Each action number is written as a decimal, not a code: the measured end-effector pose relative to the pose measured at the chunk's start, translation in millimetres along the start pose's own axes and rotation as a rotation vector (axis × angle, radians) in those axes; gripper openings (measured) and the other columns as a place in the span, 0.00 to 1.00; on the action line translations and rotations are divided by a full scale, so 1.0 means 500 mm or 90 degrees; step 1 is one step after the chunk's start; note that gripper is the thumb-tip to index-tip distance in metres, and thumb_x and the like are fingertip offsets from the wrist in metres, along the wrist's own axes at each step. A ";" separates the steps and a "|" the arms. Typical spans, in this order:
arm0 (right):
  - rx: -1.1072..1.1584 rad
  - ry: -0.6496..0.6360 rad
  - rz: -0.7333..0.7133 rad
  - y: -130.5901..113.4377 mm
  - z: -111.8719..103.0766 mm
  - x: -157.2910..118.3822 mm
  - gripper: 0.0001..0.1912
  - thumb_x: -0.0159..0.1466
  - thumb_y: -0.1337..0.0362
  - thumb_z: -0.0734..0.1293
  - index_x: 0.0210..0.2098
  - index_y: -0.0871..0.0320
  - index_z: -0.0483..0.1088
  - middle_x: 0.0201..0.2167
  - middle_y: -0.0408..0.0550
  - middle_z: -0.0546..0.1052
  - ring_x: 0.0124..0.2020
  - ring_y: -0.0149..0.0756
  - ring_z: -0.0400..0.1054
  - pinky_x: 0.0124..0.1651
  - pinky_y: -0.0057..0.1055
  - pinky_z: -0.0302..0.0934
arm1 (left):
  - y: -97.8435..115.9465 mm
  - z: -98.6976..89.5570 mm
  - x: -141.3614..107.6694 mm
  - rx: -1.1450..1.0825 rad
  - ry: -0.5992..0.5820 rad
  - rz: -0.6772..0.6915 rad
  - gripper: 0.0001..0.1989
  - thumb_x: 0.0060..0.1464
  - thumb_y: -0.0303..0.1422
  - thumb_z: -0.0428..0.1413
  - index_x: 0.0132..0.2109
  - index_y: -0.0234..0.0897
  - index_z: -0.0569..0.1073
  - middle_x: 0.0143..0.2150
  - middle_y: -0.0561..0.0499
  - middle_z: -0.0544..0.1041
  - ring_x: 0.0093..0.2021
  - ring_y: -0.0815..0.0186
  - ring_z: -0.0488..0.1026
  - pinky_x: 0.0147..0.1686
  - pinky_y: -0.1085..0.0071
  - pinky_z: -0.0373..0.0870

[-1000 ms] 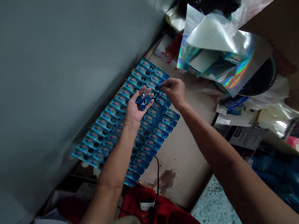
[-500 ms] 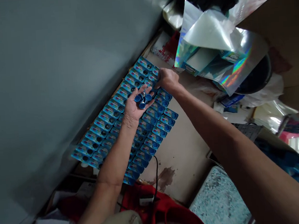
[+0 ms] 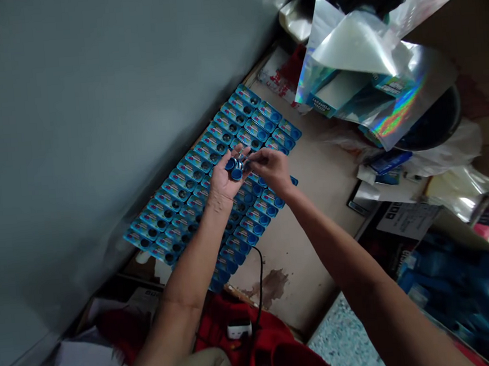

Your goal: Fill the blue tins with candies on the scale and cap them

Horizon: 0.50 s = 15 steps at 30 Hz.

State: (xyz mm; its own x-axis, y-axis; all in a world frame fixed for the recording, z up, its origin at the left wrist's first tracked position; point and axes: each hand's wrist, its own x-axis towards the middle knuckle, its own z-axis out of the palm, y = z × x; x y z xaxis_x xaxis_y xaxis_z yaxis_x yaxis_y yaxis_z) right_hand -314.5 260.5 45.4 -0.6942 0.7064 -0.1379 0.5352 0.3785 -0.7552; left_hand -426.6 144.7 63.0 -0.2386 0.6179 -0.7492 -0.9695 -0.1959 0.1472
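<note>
My left hand is palm up and cupped around several small round blue caps with shiny sides. Over its fingertips, my right hand pinches thumb and fingers together beside the caps; what is in the pinch is too small to make out. Beneath both hands lie rows of blue printed cards, each with a round spot at one end. Some spots look dark, while others, mostly on the right side, hold blue discs. My hands and left forearm hide part of the rows.
A grey wall borders the cards on the left. On the pale tabletop runs a black cable. Shiny plastic bags and a dark bowl stand at the right. A red cloth is near my body.
My right hand has drawn back from the far cards to the fingers of my left hand. Blue discs now show on cards it was covering. The view has shifted slightly.
</note>
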 end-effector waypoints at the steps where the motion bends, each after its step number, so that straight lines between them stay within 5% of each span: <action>1: 0.008 0.021 0.012 0.001 -0.009 0.015 0.07 0.63 0.68 0.72 0.37 0.54 0.84 0.36 0.48 0.86 0.39 0.43 0.81 0.47 0.37 0.75 | 0.004 -0.003 -0.003 -0.006 -0.005 0.002 0.20 0.84 0.36 0.49 0.68 0.34 0.81 0.55 0.42 0.91 0.61 0.55 0.88 0.67 0.57 0.81; 4: -0.064 0.067 0.050 -0.001 -0.034 0.079 0.03 0.60 0.70 0.75 0.32 0.55 0.82 0.35 0.50 0.85 0.42 0.47 0.81 0.53 0.42 0.74 | 0.024 -0.012 -0.009 -0.004 -0.016 0.012 0.19 0.84 0.39 0.51 0.68 0.38 0.82 0.57 0.44 0.90 0.63 0.55 0.87 0.70 0.54 0.79; 8: -0.255 -0.016 0.089 0.000 -0.038 0.175 0.10 0.57 0.73 0.78 0.28 0.53 0.77 0.34 0.48 0.84 0.45 0.51 0.82 0.51 0.43 0.73 | 0.043 -0.022 0.001 0.022 -0.021 0.007 0.19 0.82 0.39 0.54 0.69 0.40 0.82 0.60 0.44 0.90 0.66 0.52 0.86 0.69 0.55 0.80; 12: -0.320 -0.094 0.109 0.022 -0.034 0.254 0.14 0.63 0.61 0.81 0.27 0.53 0.74 0.32 0.49 0.80 0.46 0.54 0.81 0.48 0.44 0.73 | 0.048 -0.025 0.018 0.041 -0.054 -0.008 0.22 0.82 0.40 0.54 0.72 0.39 0.81 0.60 0.43 0.90 0.65 0.51 0.86 0.68 0.55 0.82; 15: -0.333 -0.101 0.105 0.021 -0.043 0.265 0.12 0.64 0.59 0.83 0.32 0.53 0.78 0.35 0.50 0.82 0.48 0.55 0.81 0.49 0.44 0.73 | 0.046 -0.023 0.017 0.051 -0.056 -0.005 0.23 0.84 0.42 0.52 0.75 0.40 0.78 0.60 0.43 0.90 0.62 0.53 0.88 0.66 0.55 0.84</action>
State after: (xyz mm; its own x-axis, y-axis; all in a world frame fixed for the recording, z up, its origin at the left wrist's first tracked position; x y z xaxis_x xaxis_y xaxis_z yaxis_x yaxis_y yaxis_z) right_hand -390.5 370.8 33.2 -0.6235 0.6981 -0.3521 0.7816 0.5448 -0.3039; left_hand -450.2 136.8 52.8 -0.2321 0.6837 -0.6919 -0.9718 -0.1319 0.1957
